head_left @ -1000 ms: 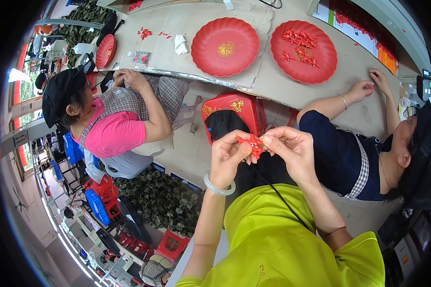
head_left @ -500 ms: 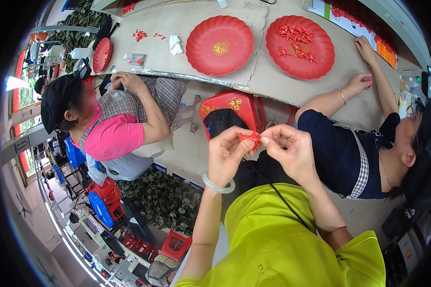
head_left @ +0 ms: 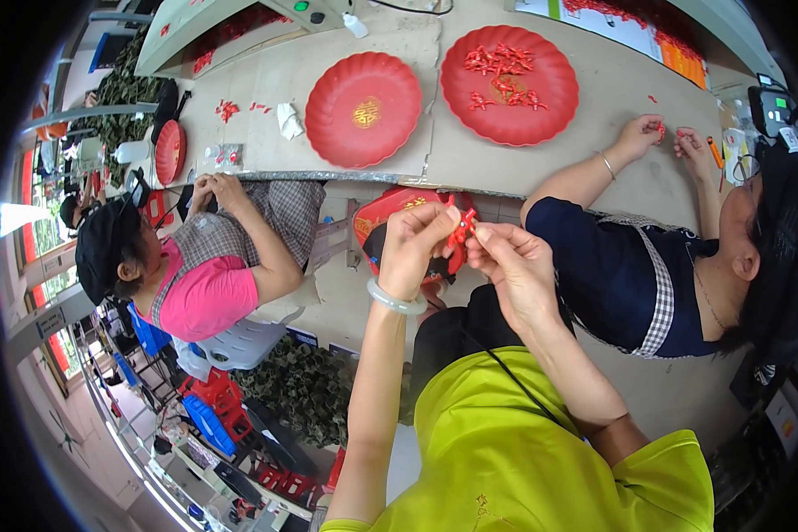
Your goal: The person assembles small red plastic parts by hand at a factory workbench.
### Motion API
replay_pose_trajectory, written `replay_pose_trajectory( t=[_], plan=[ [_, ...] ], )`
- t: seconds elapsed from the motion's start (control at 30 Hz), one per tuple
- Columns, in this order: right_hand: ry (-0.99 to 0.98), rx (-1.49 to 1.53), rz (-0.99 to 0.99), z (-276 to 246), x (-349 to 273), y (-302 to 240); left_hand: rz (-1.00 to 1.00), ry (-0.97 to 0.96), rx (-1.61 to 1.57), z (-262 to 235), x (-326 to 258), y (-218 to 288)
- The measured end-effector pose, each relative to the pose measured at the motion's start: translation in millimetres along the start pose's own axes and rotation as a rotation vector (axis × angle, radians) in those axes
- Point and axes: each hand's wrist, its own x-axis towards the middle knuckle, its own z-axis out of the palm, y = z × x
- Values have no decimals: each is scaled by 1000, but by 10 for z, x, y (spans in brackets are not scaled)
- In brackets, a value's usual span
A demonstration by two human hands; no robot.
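Nearest, a yellow-green shirt [head_left: 550, 443] is seen at the lower edge, with both forearms stretched forward from it and a pale bangle [head_left: 395, 298] worn on the left wrist. Beyond the bangle, the small red piece [head_left: 460, 238] is held up in the air between the left hand [head_left: 417, 239] and the right hand [head_left: 519, 270], well short of the desk [head_left: 616, 97]. By the left hand it is pinched between thumb and fingers at its upper left; by the right hand it is gripped at its right side, so the hands are brought almost together and the piece is reached equally by both. Its long axis appears to be set steeply, the upper end tipped slightly rightward, though much of its outline is hidden by fingers. Behind it, a red box-like object [head_left: 390, 206] is partly covered. To either side, a person in pink [head_left: 217, 297] and a person in navy [head_left: 607, 279] are seated. Farther off, a gold-marked red plate [head_left: 390, 89] is placed beside a second red plate [head_left: 554, 84], on which similar red pieces [head_left: 498, 60] are gathered.
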Motion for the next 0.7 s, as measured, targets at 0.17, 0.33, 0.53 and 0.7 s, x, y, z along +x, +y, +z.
replay_pose_trajectory(
  t=[0.17,0.33,0.53,0.7],
  plan=[
    [136,280,-114,2,244,86,-56,-3,55,152,356,-17],
    [274,397,-293,-75,700,-47,171,144,132,205,386,-244],
    [444,509,-524,-150,1275,-342,29,222,195,-145,-95,-747],
    [554,561,-585,-242,1520,-505,-58,292,159,-418,-496,-1072]
  ],
)
